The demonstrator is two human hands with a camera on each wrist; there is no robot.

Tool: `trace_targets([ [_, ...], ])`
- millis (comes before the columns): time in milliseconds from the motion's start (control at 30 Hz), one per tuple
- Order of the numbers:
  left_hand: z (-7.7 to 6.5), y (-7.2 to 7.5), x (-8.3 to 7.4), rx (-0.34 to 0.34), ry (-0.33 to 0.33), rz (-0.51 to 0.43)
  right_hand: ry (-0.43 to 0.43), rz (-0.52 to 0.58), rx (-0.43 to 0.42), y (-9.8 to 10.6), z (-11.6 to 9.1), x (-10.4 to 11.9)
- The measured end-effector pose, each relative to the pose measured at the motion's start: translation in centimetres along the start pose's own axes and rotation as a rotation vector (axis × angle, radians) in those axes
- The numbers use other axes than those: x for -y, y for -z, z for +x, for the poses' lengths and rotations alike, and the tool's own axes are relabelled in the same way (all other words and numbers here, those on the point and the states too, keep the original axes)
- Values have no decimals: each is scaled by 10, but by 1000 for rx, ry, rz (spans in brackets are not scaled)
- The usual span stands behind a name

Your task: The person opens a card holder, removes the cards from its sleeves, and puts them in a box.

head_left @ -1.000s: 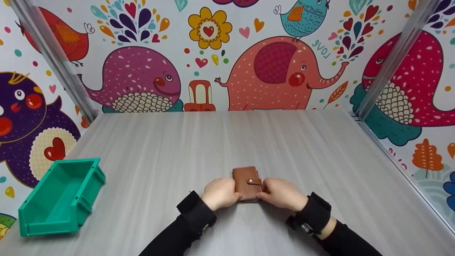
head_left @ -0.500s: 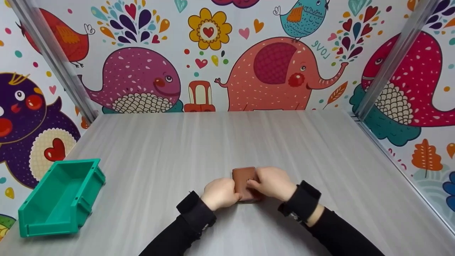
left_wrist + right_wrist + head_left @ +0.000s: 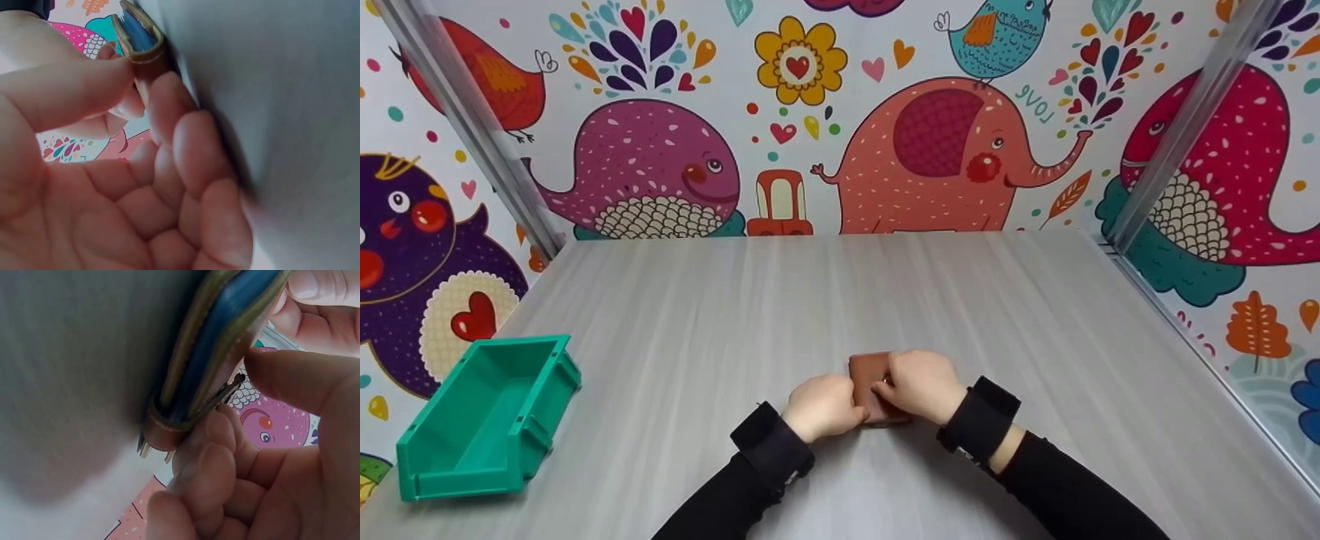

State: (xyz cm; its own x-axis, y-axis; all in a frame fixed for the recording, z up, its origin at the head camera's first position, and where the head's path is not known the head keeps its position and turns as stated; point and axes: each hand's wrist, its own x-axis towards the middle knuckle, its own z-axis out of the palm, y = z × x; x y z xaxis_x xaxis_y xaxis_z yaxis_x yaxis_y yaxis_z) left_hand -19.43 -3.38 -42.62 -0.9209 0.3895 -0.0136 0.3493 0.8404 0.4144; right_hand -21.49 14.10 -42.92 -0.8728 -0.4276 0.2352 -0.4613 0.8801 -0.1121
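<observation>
A small brown leather wallet [image 3: 870,369] with a snap strap lies on the table, near the middle of the head view. My left hand [image 3: 823,407] pinches its left edge between thumb and fingers; the left wrist view shows that folded spine [image 3: 151,64] with blue inner sleeves. On the other side, my right hand [image 3: 924,385] pinches the strap [image 3: 225,395], thumb close to the snap and fingers curled beneath. In the right wrist view the strap's end stands away from the cover, and blue sleeves [image 3: 216,326] show between the covers. From the head, my right hand hides the strap.
A green plastic bin [image 3: 484,420] sits at the table's left side. Walls printed with cartoon animals stand behind and along both sides of the wood-grain table [image 3: 810,300], with metal posts [image 3: 1177,142] at the back corners.
My right hand has moved from the wallet's lower right edge up and left onto its strap, covering it. My left hand and the wallet have stayed in place.
</observation>
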Motion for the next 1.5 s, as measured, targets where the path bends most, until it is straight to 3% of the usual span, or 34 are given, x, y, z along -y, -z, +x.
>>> trace_targets([
  [467,-2,2,1,-4,-16,-33,127,1,-61,-6,2,-7],
  [633,-1,1,2,-7,-22,-38,150,81,-20,-8,3,-12],
  [1000,0,1,2,-6,-24,-26,134,371,106,-8,8,-28],
  [1500,3,2,0,35,-16,-1,101,525,147,-8,7,-36],
])
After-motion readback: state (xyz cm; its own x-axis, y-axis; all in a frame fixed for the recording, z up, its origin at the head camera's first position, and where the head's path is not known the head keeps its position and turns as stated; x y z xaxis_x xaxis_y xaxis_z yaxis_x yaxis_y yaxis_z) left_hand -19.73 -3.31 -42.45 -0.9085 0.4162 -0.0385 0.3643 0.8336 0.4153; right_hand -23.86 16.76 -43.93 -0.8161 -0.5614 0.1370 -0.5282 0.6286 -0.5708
